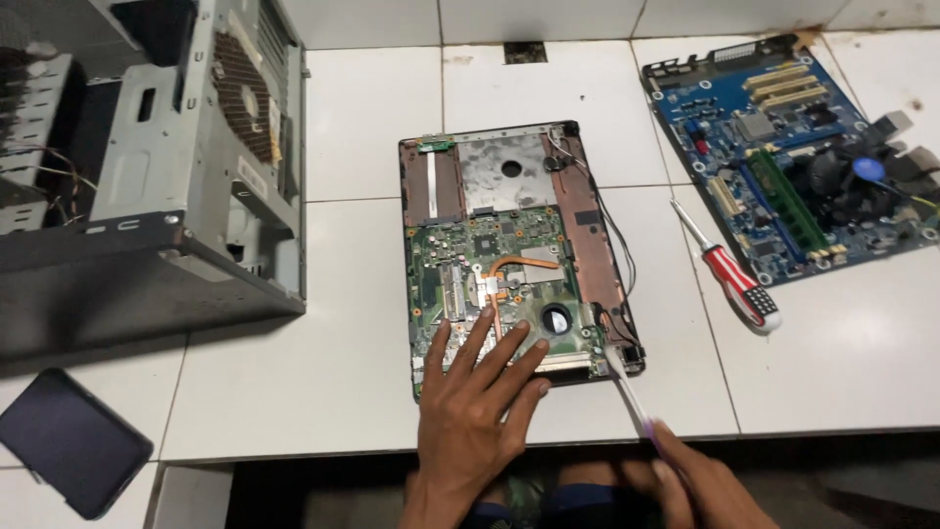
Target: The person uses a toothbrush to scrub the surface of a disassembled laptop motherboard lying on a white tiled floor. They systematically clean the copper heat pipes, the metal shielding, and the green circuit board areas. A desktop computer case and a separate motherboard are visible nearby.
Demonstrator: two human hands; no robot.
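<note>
Opened laptop base (514,255) lies mid-floor, green board exposed, copper heat pipe running across it. My left hand (475,407) is flat on its near edge, fingers (494,338) spread wide, pressing on the board, gripping nothing. My right hand (700,485) is curled around the handle of a white brush (627,392); its tip touches the base's near right corner. Red-and-white screwdriver (734,279) lies just right of the base, untouched. Far right: blue desktop motherboard (783,147) with fan. Far left: open grey PC case (147,167), on its side. Near left: dark phone (69,441). Everything sits on a white tiled floor (343,333) with dark grout lines.
</note>
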